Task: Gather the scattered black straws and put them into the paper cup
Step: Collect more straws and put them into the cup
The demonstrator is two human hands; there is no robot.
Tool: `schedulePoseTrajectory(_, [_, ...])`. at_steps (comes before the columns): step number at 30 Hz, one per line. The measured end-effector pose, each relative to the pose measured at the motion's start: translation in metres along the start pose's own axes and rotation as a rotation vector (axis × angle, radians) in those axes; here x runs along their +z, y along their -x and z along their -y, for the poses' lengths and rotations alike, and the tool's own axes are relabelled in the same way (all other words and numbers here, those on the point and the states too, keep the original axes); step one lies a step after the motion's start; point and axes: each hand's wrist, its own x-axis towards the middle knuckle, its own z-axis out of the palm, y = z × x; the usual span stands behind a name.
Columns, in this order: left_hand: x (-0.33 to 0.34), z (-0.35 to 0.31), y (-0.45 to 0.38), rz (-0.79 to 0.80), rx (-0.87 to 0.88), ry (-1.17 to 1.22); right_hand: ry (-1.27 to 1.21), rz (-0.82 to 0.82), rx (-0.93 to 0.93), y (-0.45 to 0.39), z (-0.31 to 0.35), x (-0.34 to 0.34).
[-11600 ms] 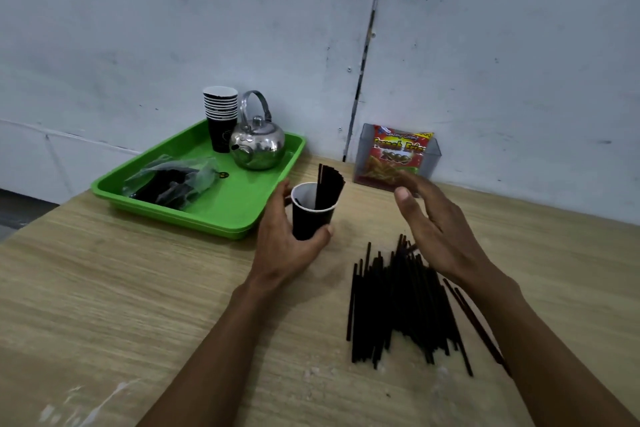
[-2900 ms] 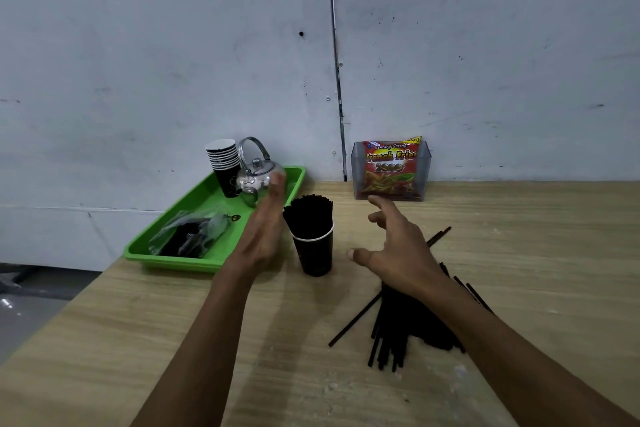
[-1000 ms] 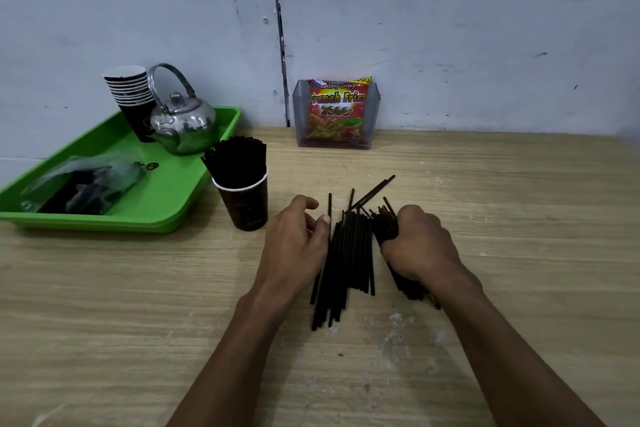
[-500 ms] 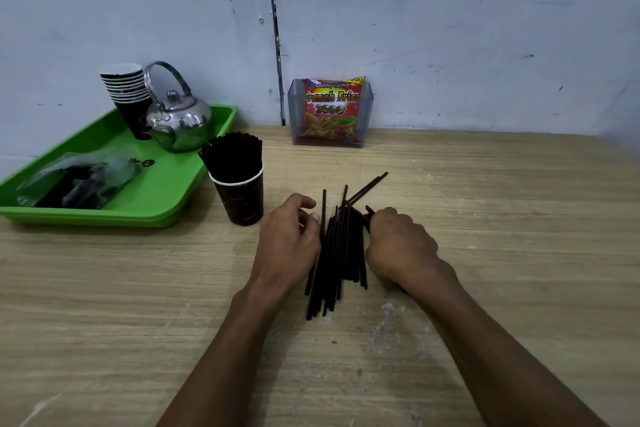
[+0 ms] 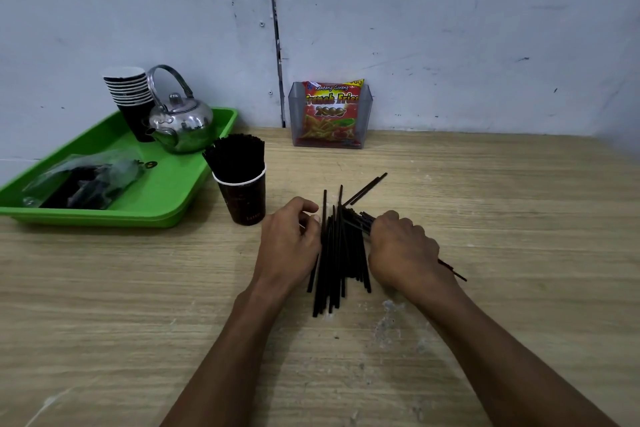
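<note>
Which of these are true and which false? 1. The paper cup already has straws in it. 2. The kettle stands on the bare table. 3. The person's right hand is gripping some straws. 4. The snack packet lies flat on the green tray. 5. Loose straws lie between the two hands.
1. True: the paper cup is packed with upright black straws.
2. False: the kettle stands on the green tray.
3. True: the right hand curls round a bunch of straws.
4. False: the snack packet stands in a clear holder against the wall.
5. True: loose straws lie between it and the left hand.
</note>
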Motion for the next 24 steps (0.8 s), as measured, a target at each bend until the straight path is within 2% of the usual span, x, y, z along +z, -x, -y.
schedulePoseTrajectory(8, [0.000, -0.001, 0.000, 0.007, -0.011, 0.012, 0.114, -0.057, -0.030, 0.007, -0.003, 0.006])
schedulePoseTrajectory(14, [0.000, -0.002, 0.002, 0.012, -0.018, 0.019, 0.054, -0.045, -0.002, 0.005, -0.014, 0.003])
schedulePoseTrajectory(20, [-0.002, -0.003, 0.002, 0.008, -0.020, 0.026, -0.234, -0.166, -0.013, -0.008, -0.039, -0.015])
schedulePoseTrajectory(24, [-0.002, -0.003, 0.001, 0.000, -0.029, 0.031, -0.672, -0.209, -0.143, -0.031, -0.059, -0.015])
